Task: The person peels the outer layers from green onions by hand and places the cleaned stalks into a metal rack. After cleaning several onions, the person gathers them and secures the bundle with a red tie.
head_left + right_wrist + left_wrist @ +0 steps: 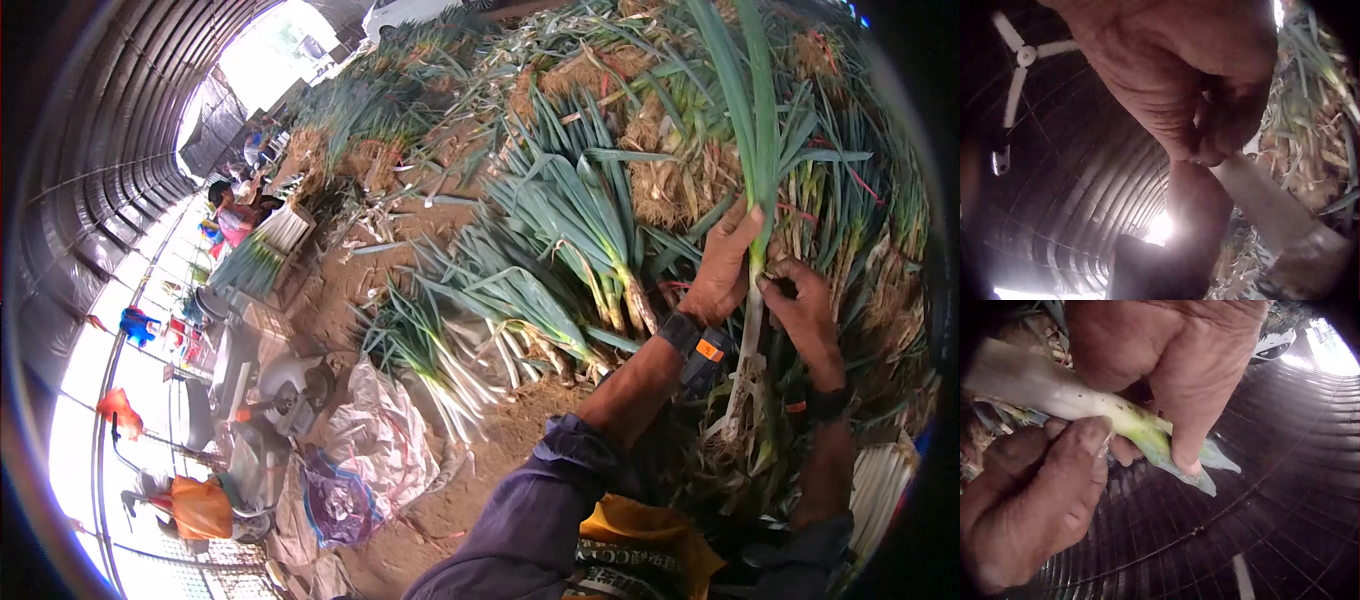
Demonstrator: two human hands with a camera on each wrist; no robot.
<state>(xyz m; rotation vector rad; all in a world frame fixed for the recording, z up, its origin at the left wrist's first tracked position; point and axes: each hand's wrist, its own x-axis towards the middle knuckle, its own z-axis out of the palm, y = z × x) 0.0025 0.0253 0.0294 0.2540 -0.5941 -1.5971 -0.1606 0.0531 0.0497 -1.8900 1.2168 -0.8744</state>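
Observation:
A large green onion (756,200) stands nearly upright in front of me, leaves up and roots down. My left hand (722,262) grips it where the green leaves meet the white stem. Just below, the thumb and forefinger of my right hand (803,305) pinch the stem's outer layer. In the left wrist view, the left hand (1166,356) wraps the pale stem (1054,390) from above, and the right hand (1047,494) nips its side. The right wrist view shows the right hand (1179,75) over the white stem (1266,200); its fingertips are partly shaded.
Unpeeled green onions (570,210) lie heaped ahead and to the right. Peeled white-stemmed ones (455,385) lie left of my arm, near a plastic sheet (375,430) and a scale (292,395). Another person (235,215) sits farther back beside a crate of onions (285,232).

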